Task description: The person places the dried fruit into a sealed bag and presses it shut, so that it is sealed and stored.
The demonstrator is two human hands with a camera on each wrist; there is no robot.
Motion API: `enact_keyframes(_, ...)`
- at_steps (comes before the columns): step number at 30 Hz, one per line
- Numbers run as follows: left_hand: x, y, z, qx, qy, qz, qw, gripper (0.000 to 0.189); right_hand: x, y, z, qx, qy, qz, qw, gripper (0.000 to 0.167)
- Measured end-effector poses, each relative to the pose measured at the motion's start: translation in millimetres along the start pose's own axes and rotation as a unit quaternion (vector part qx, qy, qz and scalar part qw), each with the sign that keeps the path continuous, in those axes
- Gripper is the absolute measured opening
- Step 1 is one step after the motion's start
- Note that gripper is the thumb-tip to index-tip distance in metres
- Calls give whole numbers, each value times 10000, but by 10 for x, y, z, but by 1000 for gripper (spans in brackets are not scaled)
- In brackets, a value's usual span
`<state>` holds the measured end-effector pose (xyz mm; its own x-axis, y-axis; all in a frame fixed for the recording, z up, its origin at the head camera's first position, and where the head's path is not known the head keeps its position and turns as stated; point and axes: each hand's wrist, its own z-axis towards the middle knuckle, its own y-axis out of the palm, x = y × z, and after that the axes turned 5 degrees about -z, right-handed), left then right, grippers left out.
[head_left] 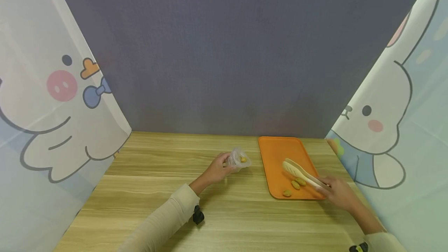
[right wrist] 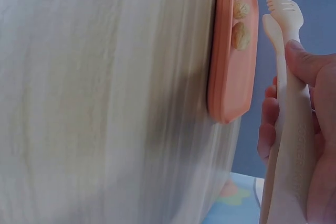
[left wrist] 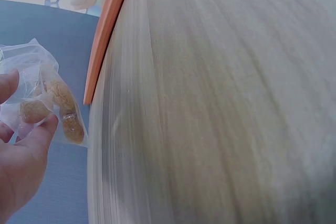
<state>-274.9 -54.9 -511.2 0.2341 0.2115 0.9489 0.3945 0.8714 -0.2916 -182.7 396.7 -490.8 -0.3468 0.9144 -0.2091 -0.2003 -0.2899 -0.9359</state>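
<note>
My left hand [head_left: 217, 171] grips a clear plastic bag [head_left: 235, 154] above the table, left of the orange tray [head_left: 280, 149]. Inside the bag, the left wrist view shows several wrinkled brown oval pieces [left wrist: 60, 95], their exact kind unclear. Thumb and fingers are around the bag's side. Over the tray's right side, my right hand [head_left: 337, 193] holds cream-coloured tongs [right wrist: 296, 129]. Their slotted tips stand slightly apart, with nothing visible between them. Beneath the tongs, similar brown pieces [head_left: 295, 184] lie near the tray's front edge.
A wood-grain table [head_left: 147, 197] carries the tray at its right side. Behind it rises a dark grey cloth panel [head_left: 217, 57]. Cartoon-printed sheets [head_left: 378, 88] flank both sides, the right one close to my right forearm.
</note>
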Motion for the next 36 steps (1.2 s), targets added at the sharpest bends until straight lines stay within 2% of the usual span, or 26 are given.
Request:
enact_keyframes(7, -7, 14, 9, 24, -25, 4, 10000, 54, 40, 4, -63, -38, -11, 113, 9999, 39)
enact_keyframes(14, 16, 47, 14, 56, -23, 73, 10000, 55, 98, 31, -98, 54, -94, -80, 9999, 37)
enact_keyframes(23, 29, 36, 10, 90, -78, 47, 9999, 55, 142, 80, -145, -188, 119, 121, 9997, 38)
enact_keyframes(36, 4, 33, 17, 91, -52, 46, 9999, 56, 131, 71, -158, -375, 190, 16, 9991, 38)
